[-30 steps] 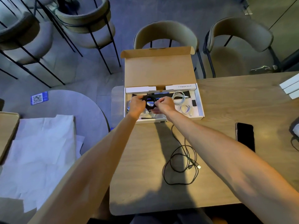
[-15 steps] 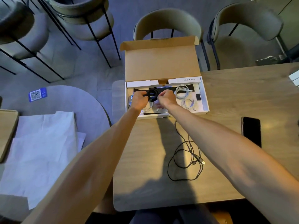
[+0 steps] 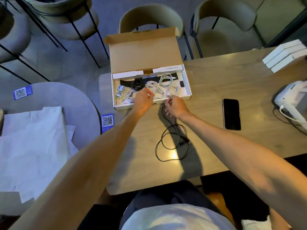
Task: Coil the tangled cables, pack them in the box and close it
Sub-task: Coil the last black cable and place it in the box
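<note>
The open cardboard box stands at the far edge of the wooden table, lid upright. Inside it lie a coiled black cable and several coiled white cables. My left hand hovers over the box's front edge with loosely curled fingers, holding nothing. My right hand hangs just in front of the box, fingers relaxed. A loose tangled black cable sprawls on the table, and its far end runs under that hand.
A dark phone lies right of the cable. Stacked white boxes and a white device sit at the right edge. Two chairs stand behind the table. White paper covers a round table on the left.
Both hands have let go of the black coil, which now lies in the box, and drawn back toward its front edge. My view has shifted closer and slightly right.
</note>
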